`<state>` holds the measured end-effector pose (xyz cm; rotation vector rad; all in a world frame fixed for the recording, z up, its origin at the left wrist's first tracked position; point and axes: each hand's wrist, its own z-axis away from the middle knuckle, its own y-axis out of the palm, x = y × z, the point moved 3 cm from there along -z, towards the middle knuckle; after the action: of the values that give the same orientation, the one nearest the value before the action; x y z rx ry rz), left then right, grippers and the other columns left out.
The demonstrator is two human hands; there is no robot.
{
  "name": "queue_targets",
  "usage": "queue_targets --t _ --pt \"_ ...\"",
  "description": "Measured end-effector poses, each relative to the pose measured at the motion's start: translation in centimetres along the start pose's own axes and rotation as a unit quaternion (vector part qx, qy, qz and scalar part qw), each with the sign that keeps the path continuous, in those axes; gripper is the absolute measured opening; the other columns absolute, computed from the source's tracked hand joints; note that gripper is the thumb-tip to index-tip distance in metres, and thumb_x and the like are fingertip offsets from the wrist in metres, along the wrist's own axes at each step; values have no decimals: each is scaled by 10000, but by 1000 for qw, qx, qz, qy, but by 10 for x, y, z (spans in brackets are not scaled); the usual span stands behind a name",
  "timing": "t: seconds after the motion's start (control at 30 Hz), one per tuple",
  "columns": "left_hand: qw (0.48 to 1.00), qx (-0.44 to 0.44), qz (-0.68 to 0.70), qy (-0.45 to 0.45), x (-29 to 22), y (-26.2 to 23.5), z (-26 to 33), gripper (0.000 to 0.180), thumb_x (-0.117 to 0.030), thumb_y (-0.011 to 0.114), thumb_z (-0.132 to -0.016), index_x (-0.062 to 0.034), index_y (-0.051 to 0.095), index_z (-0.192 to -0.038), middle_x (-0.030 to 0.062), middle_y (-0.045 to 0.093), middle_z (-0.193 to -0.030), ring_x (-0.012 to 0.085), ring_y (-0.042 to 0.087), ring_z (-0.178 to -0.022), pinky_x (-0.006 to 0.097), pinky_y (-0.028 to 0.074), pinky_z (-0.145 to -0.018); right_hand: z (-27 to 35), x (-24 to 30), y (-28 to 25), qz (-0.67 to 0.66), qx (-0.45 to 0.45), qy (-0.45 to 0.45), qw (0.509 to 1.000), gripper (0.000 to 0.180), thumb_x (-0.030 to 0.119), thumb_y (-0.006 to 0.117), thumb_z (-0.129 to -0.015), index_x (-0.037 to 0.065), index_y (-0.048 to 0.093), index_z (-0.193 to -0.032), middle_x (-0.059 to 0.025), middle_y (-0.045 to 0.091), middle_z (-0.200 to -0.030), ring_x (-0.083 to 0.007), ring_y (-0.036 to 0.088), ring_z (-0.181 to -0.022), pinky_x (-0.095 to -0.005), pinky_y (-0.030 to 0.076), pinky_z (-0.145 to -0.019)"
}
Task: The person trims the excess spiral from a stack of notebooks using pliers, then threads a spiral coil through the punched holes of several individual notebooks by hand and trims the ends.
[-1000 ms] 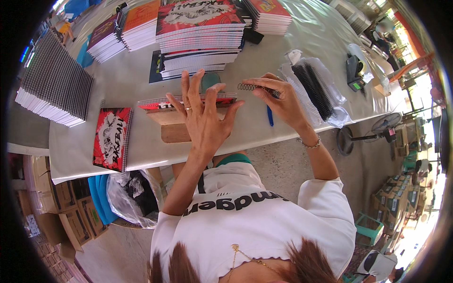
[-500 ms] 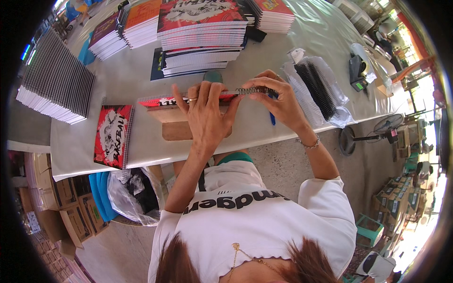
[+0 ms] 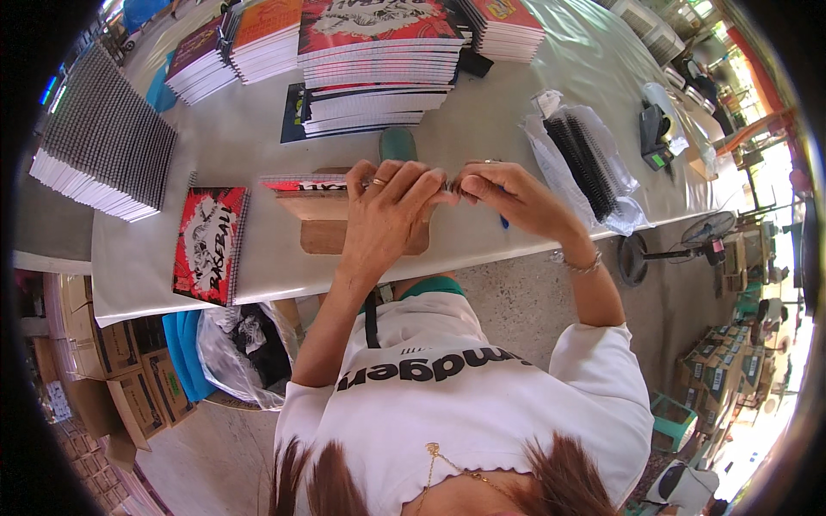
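Observation:
My left hand (image 3: 391, 202) is closed on a red-covered notebook (image 3: 288, 183), which stands on its edge over a wooden block (image 3: 320, 238). My fingers hide much of its upper edge. At the notebook's right end my right hand (image 3: 516, 198) pinches the tip of a dark spiral coil, of which little shows between the fingertips. Under the right hand peeks a blue handle (image 3: 503, 221), the rest of it covered. To the left lies a red, black and white spiral notebook (image 3: 209, 243). A rounded green object (image 3: 397, 144) sits just beyond my left hand.
Stacks of notebooks (image 3: 379, 64) stand along the far side, with a tall stack of coil-bound ones (image 3: 99, 142) at left. Black coils (image 3: 585, 168) lie in clear plastic at right, near a black tape dispenser (image 3: 656, 138). Below the table's left edge is a lined bin (image 3: 241, 357).
My right hand has closed in on the notebook's end, and the coil stretch that showed between my hands is now mostly gone from sight. My left hand has shifted slightly right.

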<state>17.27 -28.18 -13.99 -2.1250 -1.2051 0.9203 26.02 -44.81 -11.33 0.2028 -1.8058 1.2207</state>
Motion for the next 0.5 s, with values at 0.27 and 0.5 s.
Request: queue_targets --t 0.27,0.5 --pt "998 -41 -20 42 5 3 7 270 -385 644 -843 -193 597 -1026 -53 586 -970 137 564 -965 401 342 -942 -78 -74 27 128 -9 -99 987 329 290 580 -943 152 601 -1241 -165 534 -1273 -300 460 -1244 -397 385 -1043" --pt "998 -49 32 23 5 0 8 241 -292 674 -814 -163 643 -1015 -19 636 -996 195 587 -974 414 364 -931 -98 -86 61 241 78 -158 954 425 323 638 -880 231 577 -1290 -148 351 -1460 -364 303 -1356 -472 276 -1128"
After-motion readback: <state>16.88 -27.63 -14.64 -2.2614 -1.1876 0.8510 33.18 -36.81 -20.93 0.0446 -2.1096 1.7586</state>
